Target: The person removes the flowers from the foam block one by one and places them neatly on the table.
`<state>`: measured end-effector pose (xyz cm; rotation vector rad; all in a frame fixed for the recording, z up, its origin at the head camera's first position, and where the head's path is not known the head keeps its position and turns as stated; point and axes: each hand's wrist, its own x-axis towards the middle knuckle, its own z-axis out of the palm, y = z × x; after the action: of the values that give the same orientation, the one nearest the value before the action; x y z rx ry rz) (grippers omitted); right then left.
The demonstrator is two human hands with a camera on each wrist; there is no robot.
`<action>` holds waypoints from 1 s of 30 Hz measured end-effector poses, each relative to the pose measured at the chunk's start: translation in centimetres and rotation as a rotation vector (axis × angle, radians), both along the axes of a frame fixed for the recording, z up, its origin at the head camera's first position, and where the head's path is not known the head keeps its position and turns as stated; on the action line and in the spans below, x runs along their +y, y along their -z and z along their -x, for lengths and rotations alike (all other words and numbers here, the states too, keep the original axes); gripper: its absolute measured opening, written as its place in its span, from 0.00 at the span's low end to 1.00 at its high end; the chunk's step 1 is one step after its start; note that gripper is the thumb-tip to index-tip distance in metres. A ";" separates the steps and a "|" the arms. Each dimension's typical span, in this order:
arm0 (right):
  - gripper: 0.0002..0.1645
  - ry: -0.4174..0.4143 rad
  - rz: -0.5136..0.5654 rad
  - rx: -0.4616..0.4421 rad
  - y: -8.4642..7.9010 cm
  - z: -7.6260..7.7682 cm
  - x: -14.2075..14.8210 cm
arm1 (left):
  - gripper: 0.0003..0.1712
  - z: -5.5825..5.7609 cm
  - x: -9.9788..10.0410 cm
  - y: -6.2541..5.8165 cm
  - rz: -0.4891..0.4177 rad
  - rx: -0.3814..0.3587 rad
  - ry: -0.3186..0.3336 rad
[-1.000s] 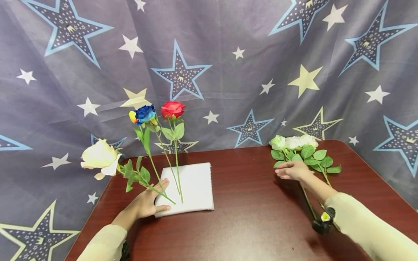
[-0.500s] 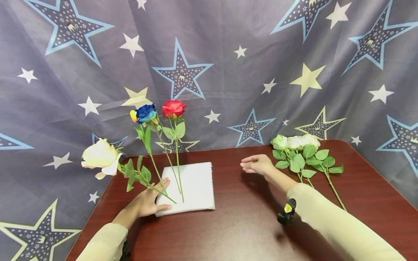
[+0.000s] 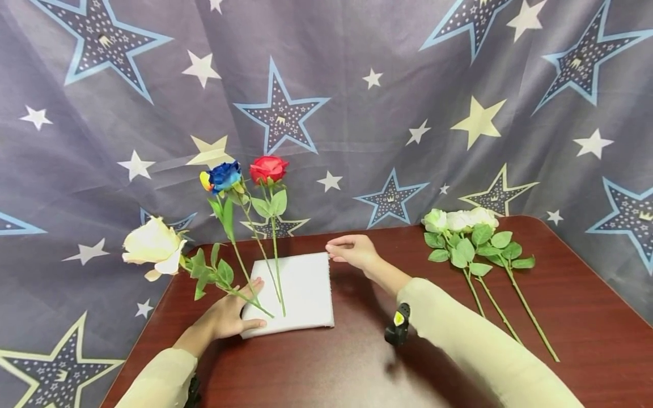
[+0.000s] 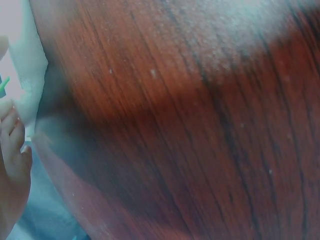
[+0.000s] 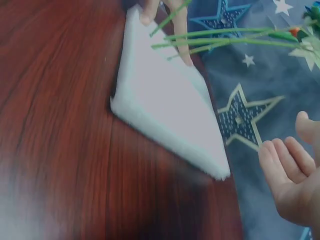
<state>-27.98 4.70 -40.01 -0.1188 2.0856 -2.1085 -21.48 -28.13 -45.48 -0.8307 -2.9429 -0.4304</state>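
A white foam block [image 3: 306, 294] lies on the table with several artificial flowers stuck upright or leaning in it. My left hand [image 3: 228, 316] rests on the block's left side, thumb and fingers spread over its top. Among the flowers, a cream rose [image 3: 155, 245] leans far left, a blue rose [image 3: 224, 177] half hides a yellow bloom [image 3: 206, 181], and a red rose [image 3: 268, 169] stands tallest. By the block's far right corner is my right hand [image 3: 355, 251], fingers loosely extended, holding nothing. The right wrist view shows that hand [image 5: 295, 175] apart from the foam block [image 5: 165, 105].
White roses [image 3: 461, 221] with leafy green stems lie on the right of the dark red wooden table [image 3: 377, 362]. Behind the table hangs a grey curtain [image 3: 342, 62] printed with stars.
My right hand has moved left from the white roses to the foam block's far right corner. The white roses stay lying on the table; my left hand has not moved.
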 end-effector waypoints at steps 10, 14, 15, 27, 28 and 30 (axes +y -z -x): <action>0.18 -0.092 -0.002 0.042 -0.5 -0.8 -5.2 | 0.52 0.3 0.1 0.4 -0.008 0.002 -0.001; 0.19 -0.151 -0.002 0.056 -0.3 -1.3 -6.8 | 0.53 0.4 0.0 0.4 0.001 -0.010 -0.014; 0.19 -0.172 0.004 0.063 -0.3 -1.4 -7.1 | 0.53 0.5 0.0 0.4 0.004 -0.011 -0.017; 0.24 -0.323 0.180 -0.011 0.1 -1.5 -8.9 | 0.53 0.2 0.0 0.0 -0.005 -0.007 -0.026; 0.24 -0.334 0.193 -0.016 0.1 -1.5 -8.9 | 0.53 0.1 0.0 0.0 -0.005 -0.007 -0.026; 0.24 -0.351 0.215 -0.021 0.1 -1.5 -9.0 | 0.53 0.1 0.0 0.1 -0.006 -0.002 -0.024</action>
<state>-26.46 -4.26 -40.09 -0.4523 1.6721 -2.0920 -21.60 -28.10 -45.63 -0.7932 -2.9490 -0.4391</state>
